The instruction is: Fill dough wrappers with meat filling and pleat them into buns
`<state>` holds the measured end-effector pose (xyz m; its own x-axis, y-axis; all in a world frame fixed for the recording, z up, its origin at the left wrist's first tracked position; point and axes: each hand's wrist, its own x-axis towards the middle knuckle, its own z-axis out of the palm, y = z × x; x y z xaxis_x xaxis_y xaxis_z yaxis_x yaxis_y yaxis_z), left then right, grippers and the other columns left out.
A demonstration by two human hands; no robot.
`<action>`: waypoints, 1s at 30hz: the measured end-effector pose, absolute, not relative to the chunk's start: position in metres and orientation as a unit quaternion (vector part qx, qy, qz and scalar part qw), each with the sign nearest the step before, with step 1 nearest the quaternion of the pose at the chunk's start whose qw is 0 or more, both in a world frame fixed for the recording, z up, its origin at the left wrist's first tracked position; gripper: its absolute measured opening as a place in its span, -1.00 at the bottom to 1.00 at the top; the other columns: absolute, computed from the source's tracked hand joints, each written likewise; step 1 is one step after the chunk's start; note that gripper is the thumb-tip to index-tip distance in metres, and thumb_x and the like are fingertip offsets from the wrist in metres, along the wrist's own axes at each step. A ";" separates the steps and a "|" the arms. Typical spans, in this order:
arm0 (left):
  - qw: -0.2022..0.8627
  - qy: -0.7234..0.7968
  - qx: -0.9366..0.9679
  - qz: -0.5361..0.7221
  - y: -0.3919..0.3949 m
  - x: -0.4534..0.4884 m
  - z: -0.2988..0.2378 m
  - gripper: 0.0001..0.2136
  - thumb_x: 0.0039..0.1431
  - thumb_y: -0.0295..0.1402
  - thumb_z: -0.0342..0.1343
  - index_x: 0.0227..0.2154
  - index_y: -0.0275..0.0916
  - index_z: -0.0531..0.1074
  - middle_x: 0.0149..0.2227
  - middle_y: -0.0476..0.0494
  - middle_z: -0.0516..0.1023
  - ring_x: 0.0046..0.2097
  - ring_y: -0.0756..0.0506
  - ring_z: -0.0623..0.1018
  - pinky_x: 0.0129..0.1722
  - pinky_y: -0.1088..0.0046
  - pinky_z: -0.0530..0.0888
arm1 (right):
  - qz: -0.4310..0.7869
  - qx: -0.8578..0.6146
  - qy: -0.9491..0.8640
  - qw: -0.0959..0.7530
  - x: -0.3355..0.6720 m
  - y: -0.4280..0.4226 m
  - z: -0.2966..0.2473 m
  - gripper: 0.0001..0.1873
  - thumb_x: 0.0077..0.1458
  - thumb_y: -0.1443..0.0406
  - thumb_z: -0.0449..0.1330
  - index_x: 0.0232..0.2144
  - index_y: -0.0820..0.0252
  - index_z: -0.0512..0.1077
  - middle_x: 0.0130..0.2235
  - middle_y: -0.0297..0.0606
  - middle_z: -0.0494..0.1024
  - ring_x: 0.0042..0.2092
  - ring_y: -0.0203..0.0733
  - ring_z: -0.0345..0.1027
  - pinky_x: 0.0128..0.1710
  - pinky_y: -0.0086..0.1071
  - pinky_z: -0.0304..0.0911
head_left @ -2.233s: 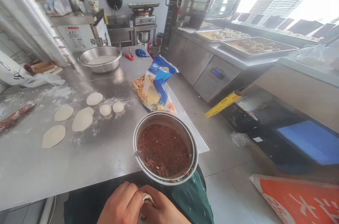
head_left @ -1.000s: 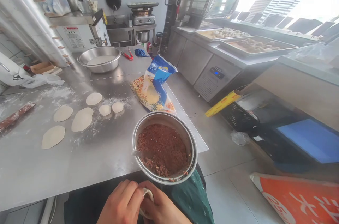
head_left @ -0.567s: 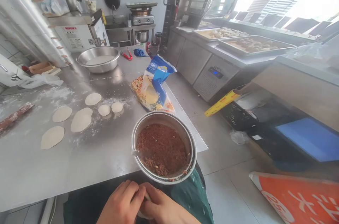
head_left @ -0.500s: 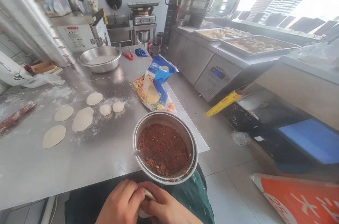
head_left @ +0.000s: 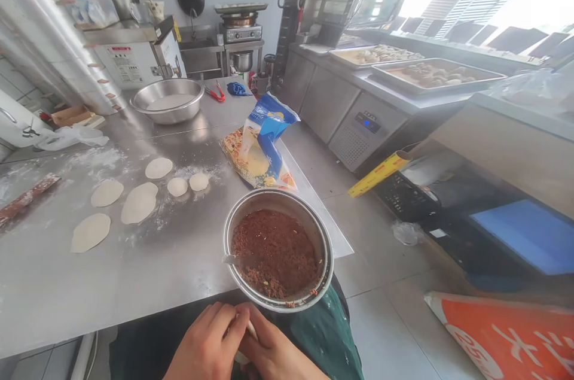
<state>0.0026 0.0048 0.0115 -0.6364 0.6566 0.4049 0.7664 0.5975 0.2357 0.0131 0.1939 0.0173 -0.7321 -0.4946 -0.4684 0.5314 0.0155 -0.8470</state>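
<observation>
My left hand and my right hand meet low in front of my body, their fingers closed round a pale piece of dough. Most of that dough is hidden by the fingers. Just beyond them a steel bowl of reddish-brown crumbly filling stands at the table's edge, with a spoon handle resting over its left rim. Several flat dough rounds lie on the floured steel table, along with two smaller, thicker dough pieces.
A blue and yellow plastic bag lies behind the bowl. Farther back are a wide steel basin and red-handled tongs. At the left lies a floury rolling pin. Trays of dough pieces rest on the right counter.
My fingers have shifted slightly on the dough, and my right hand has drawn a little left, covering more of it. The view has moved very slightly.
</observation>
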 end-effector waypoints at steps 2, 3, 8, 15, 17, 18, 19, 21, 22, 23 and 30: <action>0.132 -0.887 -0.396 -0.200 0.005 0.004 0.010 -0.76 0.31 -0.58 -0.04 -0.11 -0.29 0.49 -0.34 -0.13 0.51 -0.38 -0.11 0.50 -0.43 0.34 0.50 | -0.698 0.016 0.610 0.376 0.010 0.197 0.023 -0.75 0.28 0.08 0.14 -0.11 0.07 0.38 -0.31 -0.38 0.40 -0.35 -0.23 0.30 -0.38 -0.35 0.26; 0.126 -0.890 -0.390 -0.199 0.005 0.004 0.009 -0.79 0.30 -0.59 -0.02 -0.17 -0.26 0.48 -0.36 -0.11 0.49 -0.39 -0.10 0.49 -0.44 0.34 0.49 | -0.699 0.017 0.605 0.382 0.009 0.198 0.027 -0.77 0.27 0.10 0.13 -0.12 0.07 0.41 -0.34 -0.38 0.39 -0.35 -0.22 0.29 -0.38 -0.35 0.25; 0.142 -0.882 -0.412 -0.178 0.005 0.003 0.008 -0.70 0.32 -0.57 -0.01 0.05 -0.36 0.47 -0.30 -0.17 0.55 -0.35 -0.10 0.54 -0.37 0.35 0.54 | -0.693 0.005 0.615 0.376 0.002 0.200 0.038 -0.84 0.16 0.18 0.19 -0.23 0.10 0.44 -0.31 -0.34 0.39 -0.29 -0.18 0.27 -0.29 -0.31 0.26; 0.149 -0.883 -0.400 -0.197 0.006 0.001 0.012 -0.80 0.22 -0.61 0.06 -0.16 -0.30 0.49 -0.38 -0.10 0.49 -0.42 -0.10 0.47 -0.45 0.33 0.48 | -0.730 0.070 0.565 0.377 0.008 0.192 0.028 -0.71 0.19 0.15 0.15 -0.10 0.17 0.41 -0.29 -0.34 0.45 -0.28 -0.18 0.35 -0.23 -0.27 0.33; 0.149 -0.880 -0.411 -0.185 0.007 0.001 0.012 -0.70 0.23 -0.59 0.03 -0.01 -0.37 0.49 -0.33 -0.16 0.53 -0.39 -0.11 0.50 -0.42 0.32 0.51 | -0.735 0.050 0.571 0.363 0.010 0.190 0.023 -0.70 0.18 0.14 0.19 -0.10 0.17 0.41 -0.22 -0.30 0.46 -0.22 -0.15 0.38 -0.22 -0.25 0.35; 0.151 -0.878 -0.414 -0.185 0.008 0.001 0.012 -0.68 0.23 -0.58 0.00 0.01 -0.39 0.49 -0.33 -0.17 0.54 -0.38 -0.11 0.52 -0.42 0.33 0.52 | -0.728 0.044 0.579 0.364 0.010 0.189 0.021 -0.68 0.19 0.12 0.19 -0.09 0.17 0.40 -0.21 -0.29 0.46 -0.23 -0.14 0.38 -0.25 -0.26 0.35; 0.155 -0.877 -0.413 -0.188 0.008 0.001 0.013 -0.70 0.24 -0.58 -0.01 -0.02 -0.38 0.50 -0.35 -0.16 0.53 -0.39 -0.11 0.51 -0.42 0.33 0.51 | -0.719 0.046 0.586 0.370 0.011 0.189 0.019 -0.66 0.20 0.11 0.19 -0.06 0.17 0.40 -0.21 -0.29 0.46 -0.26 -0.15 0.37 -0.30 -0.27 0.32; 0.164 -0.877 -0.402 -0.203 0.009 0.001 0.013 -0.78 0.24 -0.61 -0.01 -0.19 -0.31 0.51 -0.42 -0.12 0.48 -0.42 -0.10 0.48 -0.46 0.34 0.47 | -0.699 0.065 0.598 0.387 0.010 0.190 0.018 -0.64 0.22 0.10 0.14 -0.02 0.16 0.40 -0.29 -0.34 0.44 -0.36 -0.20 0.30 -0.38 -0.29 0.24; 0.164 -0.879 -0.395 -0.209 0.009 0.001 0.013 -0.80 0.24 -0.63 -0.01 -0.25 -0.28 0.49 -0.43 -0.10 0.46 -0.44 -0.10 0.47 -0.47 0.35 0.46 | -0.692 0.073 0.603 0.391 0.010 0.191 0.018 -0.65 0.23 0.11 0.12 -0.03 0.16 0.41 -0.34 -0.37 0.42 -0.40 -0.23 0.27 -0.39 -0.30 0.20; 0.160 -0.881 -0.393 -0.209 0.008 0.002 0.013 -0.79 0.25 -0.63 0.00 -0.24 -0.29 0.49 -0.42 -0.10 0.47 -0.43 -0.09 0.48 -0.45 0.34 0.47 | -0.690 0.074 0.609 0.385 0.010 0.192 0.019 -0.68 0.23 0.12 0.12 -0.05 0.14 0.43 -0.35 -0.38 0.42 -0.40 -0.23 0.26 -0.38 -0.30 0.19; 0.124 -0.880 -0.400 -0.222 -0.003 0.001 0.006 -0.80 0.32 -0.56 0.00 -0.12 -0.29 0.49 -0.33 -0.14 0.52 -0.36 -0.10 0.51 -0.40 0.36 0.52 | -0.754 0.089 0.556 0.339 0.013 0.189 0.008 -0.50 0.22 -0.15 0.15 -0.20 0.15 0.50 -0.33 -0.29 0.51 -0.40 -0.22 0.35 -0.44 -0.34 0.23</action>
<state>0.0010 -0.0027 0.0059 -0.6492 0.6490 0.3967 0.7595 0.5814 0.2918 0.0128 0.1893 0.0081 -0.7545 -0.4121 -0.5108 0.6098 -0.1524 -0.7777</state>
